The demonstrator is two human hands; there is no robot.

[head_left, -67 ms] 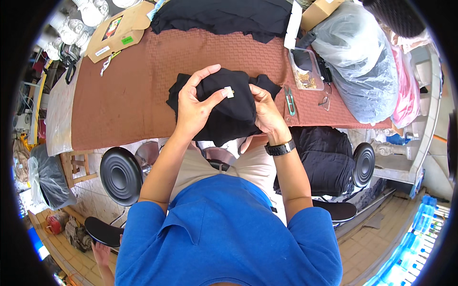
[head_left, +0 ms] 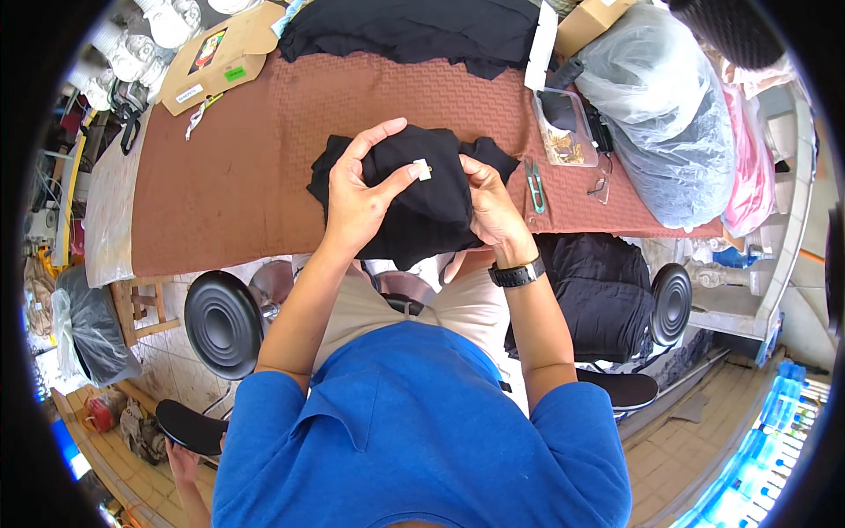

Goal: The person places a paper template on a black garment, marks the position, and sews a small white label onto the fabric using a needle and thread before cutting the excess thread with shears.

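Observation:
A piece of black cloth (head_left: 440, 207) is held up at the near edge of the table, bunched between my two hands. My left hand (head_left: 356, 198) grips its left side. The left index finger stretches upward, the thumb rests against a small white tag (head_left: 424, 170) on the cloth, and the other fingers are hidden. At the cloth's right side, my right hand (head_left: 495, 207) pinches the fabric between thumb and fingers. A small gold-coloured bit shows beside the tag. Green-handled thread snips (head_left: 534, 187) lie just right of my right hand.
The table has a brown cover (head_left: 220, 176). A clear plastic box (head_left: 563, 132) with small gold pieces, glasses (head_left: 599, 187) and a big plastic bag (head_left: 660, 114) stand right. Black fabric (head_left: 414, 31) lies far, a cardboard box (head_left: 220, 57) far left. Another person's hand (head_left: 183, 462) shows lower left.
My hands and the black cloth stay in place. The other person's hand at the lower left has shifted slightly.

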